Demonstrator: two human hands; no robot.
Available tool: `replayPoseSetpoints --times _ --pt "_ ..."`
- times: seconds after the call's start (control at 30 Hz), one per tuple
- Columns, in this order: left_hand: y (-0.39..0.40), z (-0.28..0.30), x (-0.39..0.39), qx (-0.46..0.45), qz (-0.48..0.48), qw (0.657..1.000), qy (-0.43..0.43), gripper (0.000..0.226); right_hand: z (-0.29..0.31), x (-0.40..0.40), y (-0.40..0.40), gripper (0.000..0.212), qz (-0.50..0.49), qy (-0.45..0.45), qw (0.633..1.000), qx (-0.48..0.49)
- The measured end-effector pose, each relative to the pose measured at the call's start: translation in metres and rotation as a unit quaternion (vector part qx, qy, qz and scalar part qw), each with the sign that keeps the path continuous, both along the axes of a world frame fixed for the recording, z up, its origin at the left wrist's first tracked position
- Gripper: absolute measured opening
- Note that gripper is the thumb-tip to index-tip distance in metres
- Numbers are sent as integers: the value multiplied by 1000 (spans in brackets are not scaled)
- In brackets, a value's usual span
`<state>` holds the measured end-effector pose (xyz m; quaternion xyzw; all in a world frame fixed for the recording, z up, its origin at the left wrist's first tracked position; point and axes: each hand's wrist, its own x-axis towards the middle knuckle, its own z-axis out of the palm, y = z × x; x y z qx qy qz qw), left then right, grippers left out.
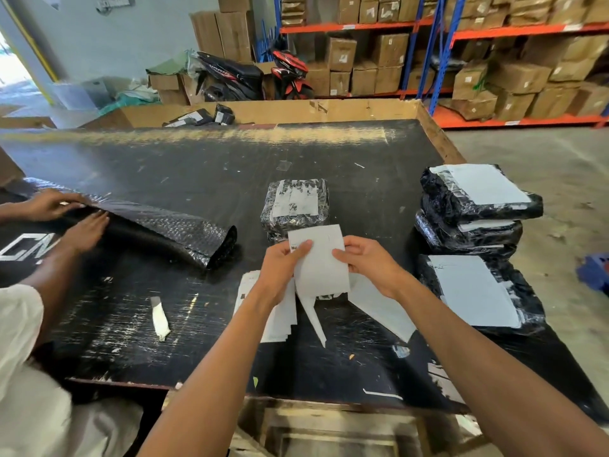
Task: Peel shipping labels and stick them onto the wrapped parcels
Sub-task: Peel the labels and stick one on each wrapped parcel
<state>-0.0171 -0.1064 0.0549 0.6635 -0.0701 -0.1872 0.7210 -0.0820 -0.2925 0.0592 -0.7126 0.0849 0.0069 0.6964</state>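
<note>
Shipping label [321, 258]: white, curling, pinched at both edges by left hand [283, 262] and right hand [367, 262], above black table [197, 166]; wrapped parcel [295, 204] just beyond; warehouse shelving [445, 31] behind.

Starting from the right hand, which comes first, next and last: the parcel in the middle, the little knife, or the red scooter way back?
From the right hand:
1. Middle parcel, just beyond, slightly left.
2. Little knife, lower left on the table.
3. Red scooter, far back by the shelves.
</note>
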Motion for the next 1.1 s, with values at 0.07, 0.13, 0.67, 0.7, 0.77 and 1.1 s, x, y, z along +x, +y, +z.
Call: replayPoseSetpoints --times 0.07,0.13,0.67,0.7,0.77,1.1 --pt "-8 0 -2 -1 -12 1000 -7 20 5 -7 -11 17 -39 -19 999 19" --pt "-14 0 -2 11 -32 999 -10 25 8 -11 -22 12 -71 -39 996 25" --pt "-44 34 -1 38 -69 995 -54 28 26 -21 -50 13 -61 -89 992 -60" --pt "-45 34 -1 42 -68 995 -57 28 26 -21 -51 14 -62 -90 992 -70" --pt "-46 33 0 49 -66 995 -61 29 26 -20 -51 14 -67 -90 990 -84" --pt "-46 34 4 36 -86 994 -49 33 27 -18 -53 15 -45 -109 991 -64"
